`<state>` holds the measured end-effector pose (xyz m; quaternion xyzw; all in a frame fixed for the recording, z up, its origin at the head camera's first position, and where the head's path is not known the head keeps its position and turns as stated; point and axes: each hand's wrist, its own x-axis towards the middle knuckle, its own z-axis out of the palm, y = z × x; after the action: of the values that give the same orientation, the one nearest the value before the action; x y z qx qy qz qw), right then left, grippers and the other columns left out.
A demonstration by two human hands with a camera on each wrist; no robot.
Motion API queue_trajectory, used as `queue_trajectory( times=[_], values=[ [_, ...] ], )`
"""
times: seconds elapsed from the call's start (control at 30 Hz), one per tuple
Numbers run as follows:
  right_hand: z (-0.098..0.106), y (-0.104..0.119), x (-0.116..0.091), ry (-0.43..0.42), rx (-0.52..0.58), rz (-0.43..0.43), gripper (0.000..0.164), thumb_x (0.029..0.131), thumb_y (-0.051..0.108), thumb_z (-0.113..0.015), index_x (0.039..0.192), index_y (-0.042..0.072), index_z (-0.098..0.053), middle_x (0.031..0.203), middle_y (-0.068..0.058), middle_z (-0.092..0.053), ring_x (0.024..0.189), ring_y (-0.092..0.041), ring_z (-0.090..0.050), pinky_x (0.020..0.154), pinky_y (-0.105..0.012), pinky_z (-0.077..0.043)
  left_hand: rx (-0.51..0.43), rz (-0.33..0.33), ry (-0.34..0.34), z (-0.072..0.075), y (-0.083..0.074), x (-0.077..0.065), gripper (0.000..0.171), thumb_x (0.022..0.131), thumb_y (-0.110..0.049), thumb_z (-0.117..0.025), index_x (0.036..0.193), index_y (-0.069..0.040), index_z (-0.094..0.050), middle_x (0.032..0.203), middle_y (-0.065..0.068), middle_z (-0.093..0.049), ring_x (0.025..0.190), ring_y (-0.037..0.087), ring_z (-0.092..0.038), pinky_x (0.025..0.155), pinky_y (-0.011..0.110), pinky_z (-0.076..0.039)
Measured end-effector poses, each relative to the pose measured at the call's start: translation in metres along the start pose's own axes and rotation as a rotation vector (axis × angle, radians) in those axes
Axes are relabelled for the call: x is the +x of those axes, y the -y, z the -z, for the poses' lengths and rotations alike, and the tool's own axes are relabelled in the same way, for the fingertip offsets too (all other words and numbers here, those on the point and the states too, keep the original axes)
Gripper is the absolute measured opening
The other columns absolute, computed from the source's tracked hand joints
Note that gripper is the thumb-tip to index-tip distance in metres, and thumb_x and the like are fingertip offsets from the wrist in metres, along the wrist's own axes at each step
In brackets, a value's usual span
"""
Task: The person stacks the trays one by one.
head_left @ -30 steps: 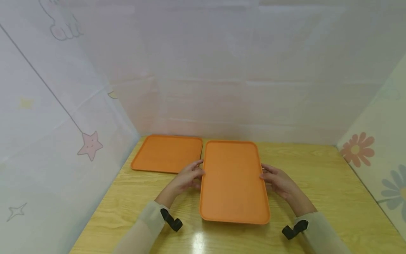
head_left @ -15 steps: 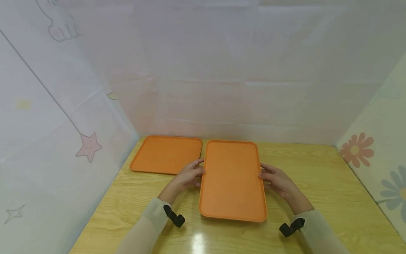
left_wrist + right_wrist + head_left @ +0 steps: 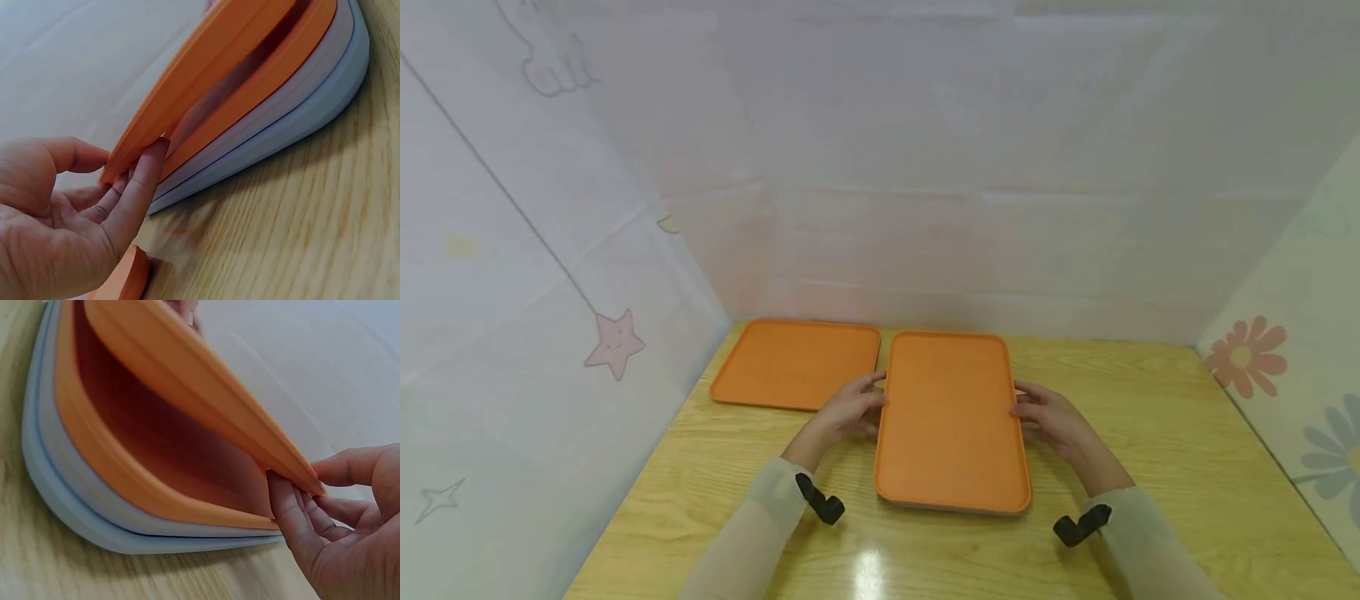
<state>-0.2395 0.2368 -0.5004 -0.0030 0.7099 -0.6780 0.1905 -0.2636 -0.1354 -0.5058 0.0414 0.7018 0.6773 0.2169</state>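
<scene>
My left hand (image 3: 846, 411) and right hand (image 3: 1052, 421) pinch the two long sides of an orange tray (image 3: 955, 417), thumbs on top and fingers beneath. In the wrist views this tray is tilted just above a stack, with a gap along its near side. Under it lie a second orange tray (image 3: 125, 472), a pale lavender tray (image 3: 269, 112) and a light blue tray (image 3: 325, 103). The stack rests on the table. In the head view the held tray hides nearly all of it.
Another orange tray (image 3: 795, 364) lies crosswise on the wooden table (image 3: 1150, 417), at the back left near my left hand. A pale cloth wall (image 3: 880, 167) stands along the back, with printed walls at both sides.
The near end of the held orange tray has come down toward the stack. Both hands have shifted slightly away from me with it. The left tray has not moved.
</scene>
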Motion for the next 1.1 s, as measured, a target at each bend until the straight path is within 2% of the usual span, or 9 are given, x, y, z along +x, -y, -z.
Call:
queue_trajectory(
  times=[0.13,0.33,0.5,0.73,0.93,1.1],
  values=[
    [0.002,0.0,0.002,-0.006,-0.007,-0.005,0.073,0.101,0.011,-0.061,0.161,0.005,-0.021,0.142,-0.022,-0.049,0.103,-0.017,-0.066,0.087,-0.04,-0.06,0.028,0.002,-0.007,-0.001,-0.001,0.002,0.068,0.098,-0.01,-0.058,0.159,-0.007,-0.029,0.124,0.018,-0.055,0.099,0.025,-0.06,0.062,0.04,-0.06],
    [0.004,0.002,0.005,-0.033,-0.041,-0.029,0.07,0.101,0.012,-0.062,0.16,0.005,-0.025,0.14,-0.021,-0.05,0.104,-0.019,-0.066,0.086,-0.04,-0.06,0.06,0.007,-0.015,-0.003,-0.001,0.004,0.066,0.1,-0.011,-0.059,0.159,-0.011,-0.031,0.129,0.019,-0.053,0.102,0.025,-0.059,0.066,0.041,-0.061],
    [0.004,0.003,0.007,-0.053,-0.083,-0.031,0.068,0.1,0.011,-0.061,0.159,0.002,-0.028,0.138,-0.022,-0.051,0.102,-0.018,-0.067,0.085,-0.039,-0.06,0.1,0.003,-0.014,-0.007,-0.006,0.006,0.065,0.1,-0.009,-0.056,0.159,-0.009,-0.03,0.124,0.018,-0.052,0.099,0.025,-0.058,0.066,0.041,-0.061],
    [0.001,0.005,0.007,-0.082,-0.154,-0.018,0.066,0.099,0.008,-0.061,0.157,-0.002,-0.031,0.124,-0.016,-0.055,0.097,-0.016,-0.065,0.079,-0.035,-0.06,0.179,-0.011,0.002,-0.012,-0.011,0.005,0.063,0.102,-0.008,-0.052,0.159,-0.006,-0.027,0.12,0.021,-0.051,0.1,0.029,-0.058,0.066,0.045,-0.062],
    [0.0,0.006,0.007,-0.096,-0.257,0.002,0.065,0.098,0.007,-0.061,0.156,-0.004,-0.032,0.12,-0.018,-0.056,0.097,-0.018,-0.066,0.076,-0.035,-0.06,0.303,-0.005,-0.024,-0.017,-0.015,0.004,0.065,0.1,-0.007,-0.051,0.16,-0.004,-0.026,0.117,0.02,-0.055,0.086,0.027,-0.062,0.062,0.046,-0.061],
    [0.001,0.003,0.007,-0.108,-0.353,-0.002,0.064,0.098,0.008,-0.063,0.153,-0.005,-0.036,0.115,-0.019,-0.062,0.09,-0.019,-0.067,0.077,-0.036,-0.059,0.337,0.017,-0.033,-0.018,-0.012,0.004,0.065,0.099,-0.007,-0.051,0.159,-0.003,-0.027,0.113,0.018,-0.055,0.08,0.024,-0.06,0.06,0.044,-0.061]
  ],
)
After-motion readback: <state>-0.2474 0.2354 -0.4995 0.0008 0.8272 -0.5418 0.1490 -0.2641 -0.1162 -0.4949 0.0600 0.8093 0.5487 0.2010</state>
